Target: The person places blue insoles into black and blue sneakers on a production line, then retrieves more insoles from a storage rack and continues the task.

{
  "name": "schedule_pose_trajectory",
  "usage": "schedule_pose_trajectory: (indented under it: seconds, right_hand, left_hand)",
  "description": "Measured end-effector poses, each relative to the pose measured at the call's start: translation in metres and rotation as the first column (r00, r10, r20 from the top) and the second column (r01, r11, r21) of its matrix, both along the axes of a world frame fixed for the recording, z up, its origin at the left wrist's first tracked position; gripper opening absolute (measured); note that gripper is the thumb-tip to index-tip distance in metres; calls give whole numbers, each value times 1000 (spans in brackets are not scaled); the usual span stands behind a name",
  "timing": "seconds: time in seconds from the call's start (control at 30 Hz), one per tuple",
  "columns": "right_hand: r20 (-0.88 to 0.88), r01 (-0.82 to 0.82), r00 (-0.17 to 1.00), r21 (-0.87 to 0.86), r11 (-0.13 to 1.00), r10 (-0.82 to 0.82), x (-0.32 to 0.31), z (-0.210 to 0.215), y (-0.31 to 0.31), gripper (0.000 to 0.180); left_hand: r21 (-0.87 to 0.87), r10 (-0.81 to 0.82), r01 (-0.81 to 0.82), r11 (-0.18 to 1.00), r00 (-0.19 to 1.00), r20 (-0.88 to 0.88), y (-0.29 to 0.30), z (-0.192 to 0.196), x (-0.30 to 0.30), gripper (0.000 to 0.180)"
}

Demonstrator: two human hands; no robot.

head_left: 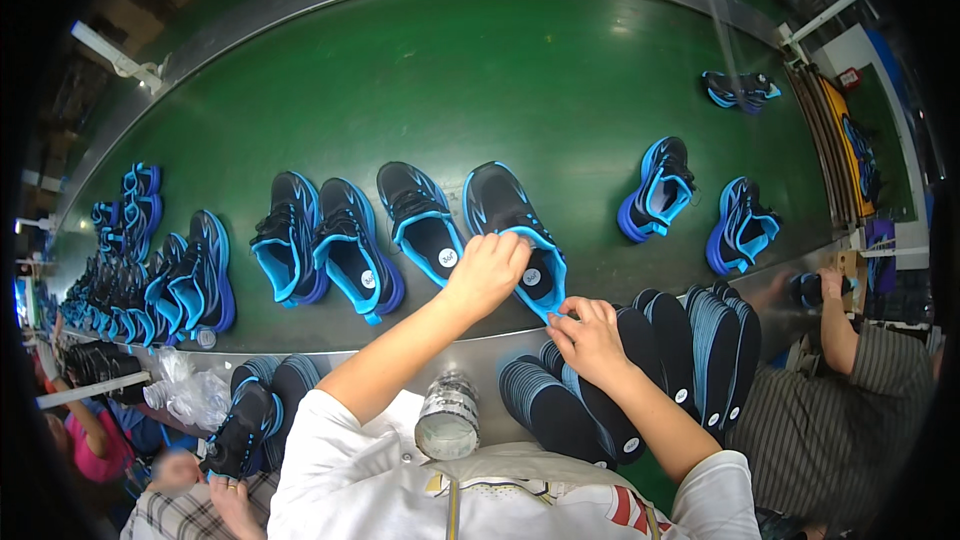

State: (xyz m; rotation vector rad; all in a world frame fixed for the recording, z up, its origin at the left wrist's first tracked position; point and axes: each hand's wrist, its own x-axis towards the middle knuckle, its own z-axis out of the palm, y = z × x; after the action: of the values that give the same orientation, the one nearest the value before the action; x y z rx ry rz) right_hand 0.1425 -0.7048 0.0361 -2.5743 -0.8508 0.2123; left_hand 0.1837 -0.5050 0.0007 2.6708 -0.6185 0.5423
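Observation:
A black sneaker with bright blue trim stands on the green belt in front of me, its toe pointing away. My left hand is curled over its opening and grips the collar. At the heel, my right hand pinches the blue rim. Inside lies a dark insole with a round white sticker; my left fingers hide part of it. Just left is a matching sneaker, also with a stickered insole. Stacks of black and blue insoles lie below my right hand and forearm.
Another pair of sneakers stands further left, beside a long row of shoes. Single sneakers sit to the right. A jar stands near my chest. Co-workers are on both sides; one person's hand is at lower left, near a shoe.

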Motion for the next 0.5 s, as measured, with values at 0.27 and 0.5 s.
schedule_pose_trajectory:
  seconds: [0.27, 0.5]
  right_hand:
    - [142, 318, 913, 339, 885, -383, 60, -18, -7, 38]
    - [-78, 748, 643, -151, 646, -762, 141, -30, -85, 47]
  left_hand:
    - [-50, 86, -95, 994, 983, -159, 23, -5, 46, 8]
    - [-657, -228, -428, 620, 703, -673, 42, 34, 25, 21]
